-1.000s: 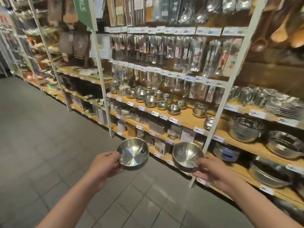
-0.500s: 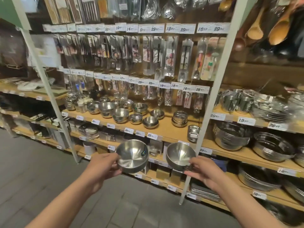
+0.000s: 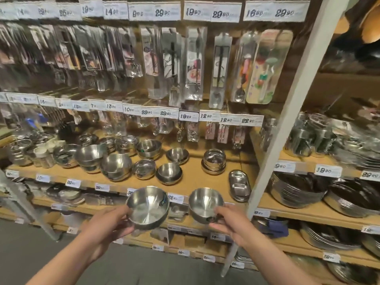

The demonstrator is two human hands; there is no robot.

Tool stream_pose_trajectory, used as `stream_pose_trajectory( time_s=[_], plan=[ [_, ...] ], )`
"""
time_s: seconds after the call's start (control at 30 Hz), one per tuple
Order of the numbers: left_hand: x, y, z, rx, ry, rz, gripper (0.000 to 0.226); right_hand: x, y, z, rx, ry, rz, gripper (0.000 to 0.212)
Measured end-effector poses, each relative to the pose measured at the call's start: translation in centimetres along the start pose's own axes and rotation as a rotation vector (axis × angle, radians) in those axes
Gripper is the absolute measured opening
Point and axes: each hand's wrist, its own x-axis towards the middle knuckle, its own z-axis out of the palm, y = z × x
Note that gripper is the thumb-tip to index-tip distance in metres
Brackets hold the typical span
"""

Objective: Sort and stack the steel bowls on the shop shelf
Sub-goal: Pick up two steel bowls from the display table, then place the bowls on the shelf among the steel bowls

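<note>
Before the shop shelf (image 3: 193,177), I hold two steel bowls side by side, my left hand (image 3: 107,225) gripping the larger bowl (image 3: 147,208), my right hand (image 3: 232,225) pinching the smaller bowl (image 3: 205,204), with the stacked bowls (image 3: 116,166) just beyond, up and left, nearer my left.

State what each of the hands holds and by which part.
The left hand holds a steel bowl by its near rim. The right hand holds a smaller steel bowl by its near rim too.
</note>
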Motion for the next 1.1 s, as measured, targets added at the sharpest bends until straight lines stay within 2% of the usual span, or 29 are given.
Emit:
stream_pose_trajectory(
  time_s=[0.1, 0.37, 0.57, 0.83, 0.93, 1.1],
  plan=[
    [5.2, 1.5, 0.7, 0.003, -0.071, -0.044, 0.015, 3.1, -0.8, 1.0, -0.023, 0.077, -0.006, 0.008],
    [18.5, 5.1, 1.9, 0.054, -0.228, -0.112, 0.014, 10.6, -1.6, 3.9, 0.066, 0.268, -0.017, 0.016],
    [24.4, 7.4, 2.9, 0.145, -0.303, -0.121, 0.01, 14.3, -0.9, 5.5, 0.148, 0.371, 0.072, 0.034],
    [28.0, 7.3, 6.8, 0.123, -0.357, -0.181, 0.016, 19.9, -2.1, 4.1, 0.139, 0.385, 0.067, 0.034],
    [28.5, 7.0, 8.7, 0.084, -0.303, -0.203, 0.017, 21.8, -2.1, 3.6, 0.126, 0.345, 0.072, 0.025],
    [27.9, 6.2, 11.9, 0.078, -0.258, -0.18, 0.015, 24.4, -1.4, 3.1, 0.11, 0.302, 0.063, 0.025]
  ],
)
